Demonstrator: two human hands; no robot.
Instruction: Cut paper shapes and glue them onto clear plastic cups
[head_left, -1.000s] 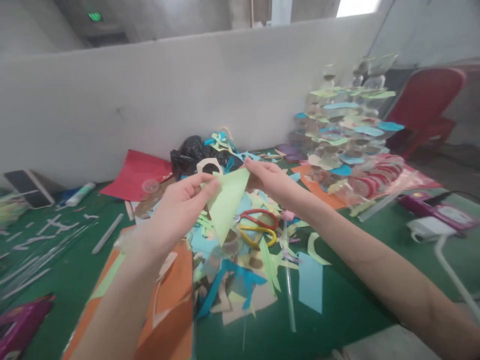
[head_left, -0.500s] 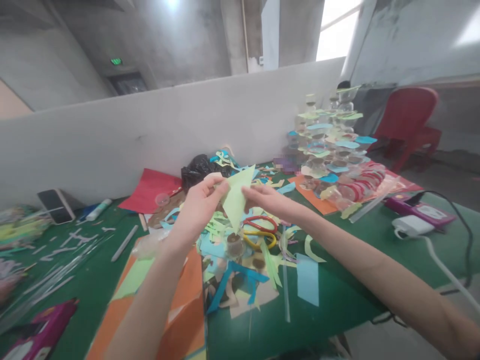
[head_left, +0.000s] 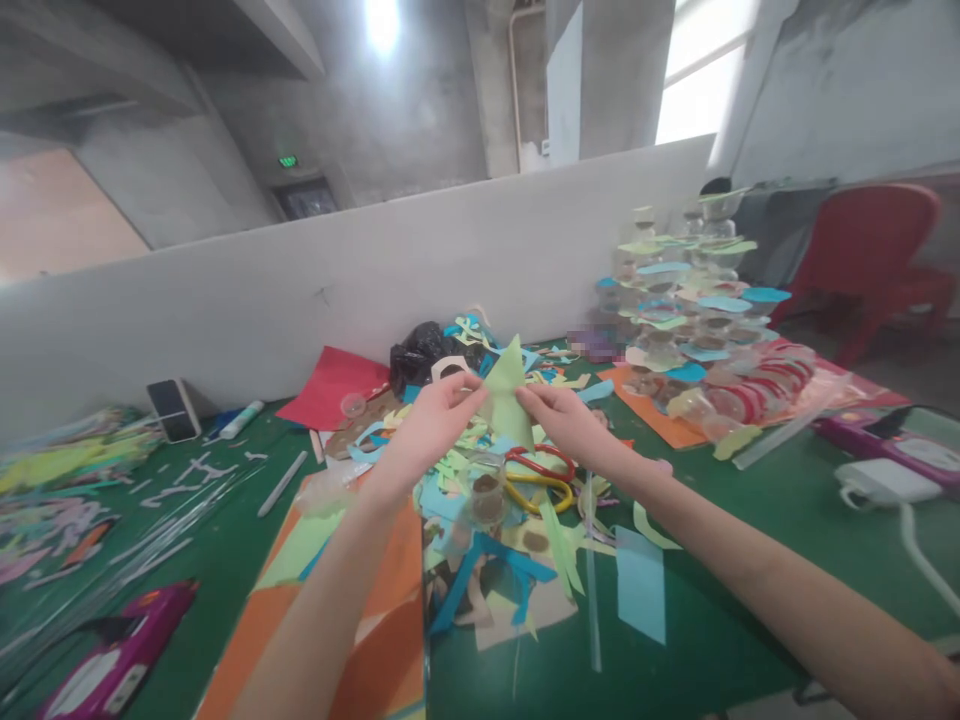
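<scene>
A white partition wall (head_left: 300, 290) spans 9 to 2 o'clock behind the green table (head_left: 787, 490). Concrete walls (head_left: 427, 110) stand beyond it. Ceiling light (head_left: 382, 22): 12 o'clock. Bright window (head_left: 694, 90): 1 o'clock. Red chair (head_left: 877, 240): 2 o'clock. Green exit sign (head_left: 287, 160): 11 o'clock.

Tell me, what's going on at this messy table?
A person is holding a light green paper triangle up between both hands, the left hand pinching its left edge and the right hand its right edge. Below lies a green table strewn with coloured paper scraps, with red and yellow scissors just under the hands. Clear cups layered with paper pieces stand to the right.
</scene>
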